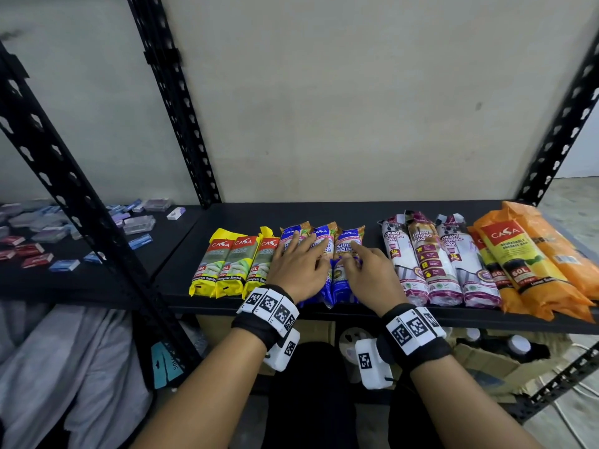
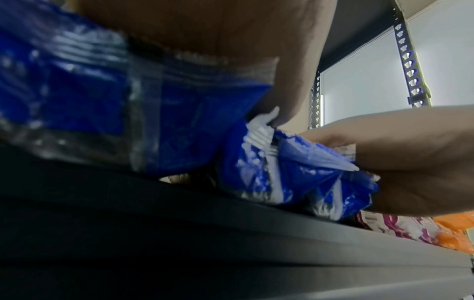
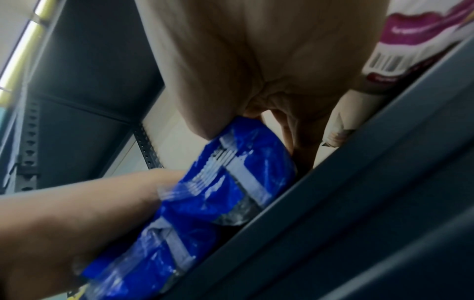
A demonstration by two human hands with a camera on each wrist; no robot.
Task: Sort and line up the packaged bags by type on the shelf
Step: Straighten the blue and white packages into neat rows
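**Both hands on the blue packs**

Black shelf (image 1: 324,212), front edge: yellow packs (image 1: 227,264), blue packs (image 1: 324,241), white-purple drawstring packs (image 1: 434,260), orange packs (image 1: 525,260), left to right. Left hand (image 1: 296,270) flat, fingers spread across the blue packs. Right hand (image 1: 366,270) on the rightmost blue pack, fingers bent; grip unclear.
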